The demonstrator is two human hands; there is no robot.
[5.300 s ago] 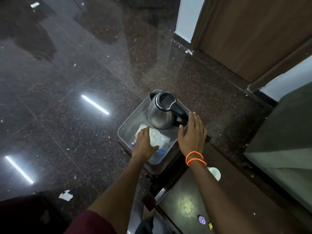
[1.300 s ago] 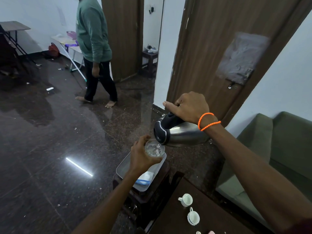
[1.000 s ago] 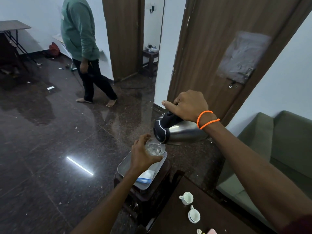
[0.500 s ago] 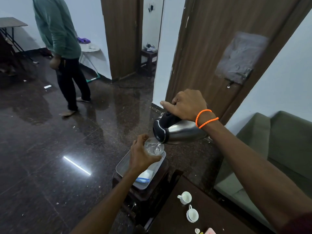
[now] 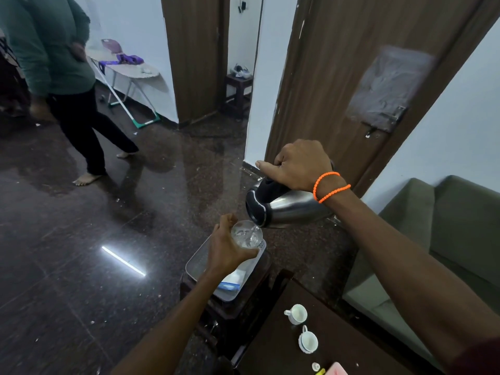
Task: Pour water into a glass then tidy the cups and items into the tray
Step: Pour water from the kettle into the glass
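Observation:
My right hand (image 5: 296, 166) grips the black handle of a steel kettle (image 5: 286, 208), tipped so its spout is over a clear glass (image 5: 246, 234). Water runs into the glass, which my left hand (image 5: 226, 250) holds from below and the left, above the grey tray (image 5: 196, 262). The tray sits on a small dark stool and holds a white packet with a blue strip (image 5: 233, 280). Two white cups (image 5: 296, 313) (image 5: 308, 340) stand on the dark table at the lower right.
A person in a green top (image 5: 54, 63) stands on the dark glossy floor at the upper left. A brown door (image 5: 351, 77) is behind the kettle, a green sofa (image 5: 433, 239) at the right. Small items (image 5: 328, 369) lie at the table's near edge.
Earlier both hands rested at the tray with the kettle standing in it. Since then, kettle and glass stay raised in the pour, nearly still. The person at the back has walked left and nearer.

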